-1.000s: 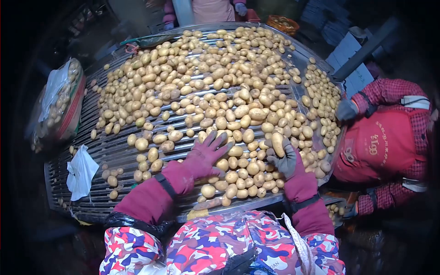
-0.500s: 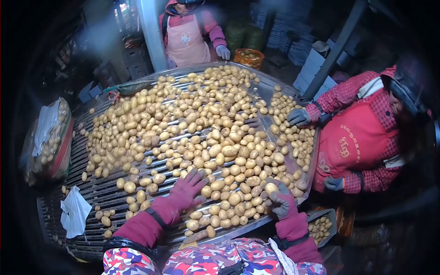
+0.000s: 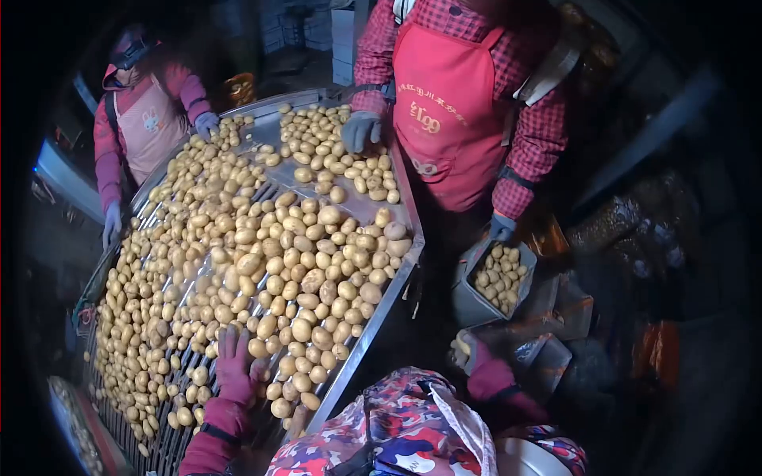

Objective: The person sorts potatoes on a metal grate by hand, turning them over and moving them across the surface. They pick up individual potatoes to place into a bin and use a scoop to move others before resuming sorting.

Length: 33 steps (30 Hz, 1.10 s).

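My left hand [image 3: 234,366], in a dusty pink glove, rests at the near edge of the potatoes [image 3: 302,329] with its fingers apart. These potatoes lie spread over a slatted metal sorting table [image 3: 163,436]. Away from the table, to the right, my right hand [image 3: 480,361] hangs low in front of the bins. Its gloved fingers are bent round a pale potato [image 3: 461,347], partly hidden and blurred. Just above it stands a grey bin [image 3: 480,312] with potatoes inside.
The table's metal rim [image 3: 367,329] runs between my hands. A co-worker in a red apron [image 3: 444,103] stands opposite, one hand on the potatoes, the other at the grey bin. Another person in a pink apron [image 3: 152,119] is at the far left. More containers [image 3: 544,357] stand at right.
My view has swung to the right. My right hand has moved off the table with the potato, out towards the bins. My left hand stays over the slats, fingers spread.
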### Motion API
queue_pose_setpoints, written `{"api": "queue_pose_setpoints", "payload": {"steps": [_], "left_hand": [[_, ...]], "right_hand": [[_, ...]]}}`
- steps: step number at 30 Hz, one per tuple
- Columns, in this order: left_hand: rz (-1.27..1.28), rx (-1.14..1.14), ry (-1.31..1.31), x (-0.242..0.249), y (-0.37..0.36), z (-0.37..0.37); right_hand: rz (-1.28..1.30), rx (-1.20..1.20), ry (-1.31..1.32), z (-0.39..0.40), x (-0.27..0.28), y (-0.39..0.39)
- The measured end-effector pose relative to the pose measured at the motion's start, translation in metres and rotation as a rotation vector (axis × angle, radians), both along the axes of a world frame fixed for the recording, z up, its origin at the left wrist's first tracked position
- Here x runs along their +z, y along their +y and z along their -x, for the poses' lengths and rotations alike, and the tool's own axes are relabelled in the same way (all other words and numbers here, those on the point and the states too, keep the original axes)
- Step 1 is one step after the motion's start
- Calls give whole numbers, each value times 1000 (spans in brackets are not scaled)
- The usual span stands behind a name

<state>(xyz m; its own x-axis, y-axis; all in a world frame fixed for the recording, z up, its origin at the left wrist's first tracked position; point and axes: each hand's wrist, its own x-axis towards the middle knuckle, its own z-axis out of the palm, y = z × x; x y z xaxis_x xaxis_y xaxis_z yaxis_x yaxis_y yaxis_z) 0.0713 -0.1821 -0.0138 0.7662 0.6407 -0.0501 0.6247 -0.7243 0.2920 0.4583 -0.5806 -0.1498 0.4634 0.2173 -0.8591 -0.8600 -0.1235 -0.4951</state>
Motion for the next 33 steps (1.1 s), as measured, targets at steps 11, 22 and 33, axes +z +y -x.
{"api": "queue_pose_setpoints", "payload": {"steps": [11,22,33], "left_hand": [[12,34,1,8,-7,-1],[65,138,84,0,-30,-74],[-60,803,-123,46,-61,145]], "right_hand": [[-562,-570,-503,-215,-24,-39],[-462,1061,-1257,53,135,261],[-358,1479,-2166,115,118,440]]}}
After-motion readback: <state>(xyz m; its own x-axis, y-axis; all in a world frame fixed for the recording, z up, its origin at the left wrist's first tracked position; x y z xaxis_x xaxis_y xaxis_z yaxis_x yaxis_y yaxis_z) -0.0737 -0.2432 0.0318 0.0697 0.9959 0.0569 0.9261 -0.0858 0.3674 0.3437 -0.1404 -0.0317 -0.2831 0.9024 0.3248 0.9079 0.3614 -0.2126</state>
